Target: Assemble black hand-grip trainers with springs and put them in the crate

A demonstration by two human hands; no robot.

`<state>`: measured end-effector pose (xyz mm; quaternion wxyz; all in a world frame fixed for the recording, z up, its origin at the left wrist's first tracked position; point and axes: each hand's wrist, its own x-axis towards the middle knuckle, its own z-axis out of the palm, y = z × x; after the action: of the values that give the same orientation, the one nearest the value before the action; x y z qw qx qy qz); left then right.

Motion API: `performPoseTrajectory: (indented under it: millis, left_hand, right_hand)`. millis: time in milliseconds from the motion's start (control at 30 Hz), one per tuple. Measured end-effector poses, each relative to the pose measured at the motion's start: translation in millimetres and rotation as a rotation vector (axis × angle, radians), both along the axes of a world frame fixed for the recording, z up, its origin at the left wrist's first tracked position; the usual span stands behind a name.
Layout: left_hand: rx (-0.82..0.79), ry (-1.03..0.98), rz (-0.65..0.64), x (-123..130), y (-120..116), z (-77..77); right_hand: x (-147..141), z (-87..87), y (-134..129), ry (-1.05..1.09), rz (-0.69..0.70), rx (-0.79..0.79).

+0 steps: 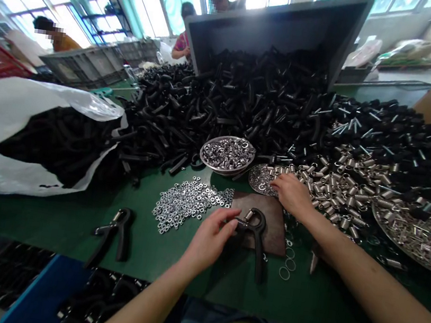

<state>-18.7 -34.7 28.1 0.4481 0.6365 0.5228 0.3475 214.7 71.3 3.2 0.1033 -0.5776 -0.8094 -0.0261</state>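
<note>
My left hand (pixel 213 235) pinches a black hand grip exerciser (pixel 258 245) at its side, thumb and forefinger closed at the adjuster screw. The exerciser lies partly over a brown square plate (pixel 276 229), its coil spring showing near the top. My right hand (pixel 293 193) reaches into a shallow dish (pixel 257 178) of small metal parts, fingertips pressed together; what they hold is too small to make out. A second hand grip exerciser (pixel 113 232) lies on the green table to the left. Loose metal nuts (pixel 183 205) are heaped beside the plate.
A bowl of metal rings (pixel 227 155) stands behind the plate. Coil springs (pixel 343 193) and a tray of screws (pixel 421 236) lie right. Black handles spill from a grey crate (pixel 278 28); a white bag (pixel 42 105) holds more. Several people work behind.
</note>
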Motion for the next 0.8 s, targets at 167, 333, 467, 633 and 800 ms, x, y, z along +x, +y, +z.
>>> performPoseTrajectory:
  millis: [167, 333, 467, 633, 800]
  left_hand:
    - [0.365, 0.567, -0.074, 22.0, 76.0, -22.0]
    - [0.404, 0.836, -0.088, 57.1, 125.1, -36.3]
    - [0.353, 0.85, -0.08, 72.6, 142.3, -38.6]
    - [0.293, 0.821, -0.077, 82.0, 148.0, -42.2]
    - [0.26, 0.714, -0.052, 83.6, 150.6, -46.3]
  right_hand:
    - [-15.7, -8.3, 46.1, -0.038, 0.013, -0.061]
    - [-13.8, -11.1, 48.6, 0.005, -0.018, -0.091]
    - [-7.5, -12.0, 48.6, 0.106, -0.071, -0.107]
    - [-1.1, -8.8, 49.3, 0.274, -0.14, -0.142]
    - [5.3, -1.7, 41.9, 0.461, -0.119, -0.195]
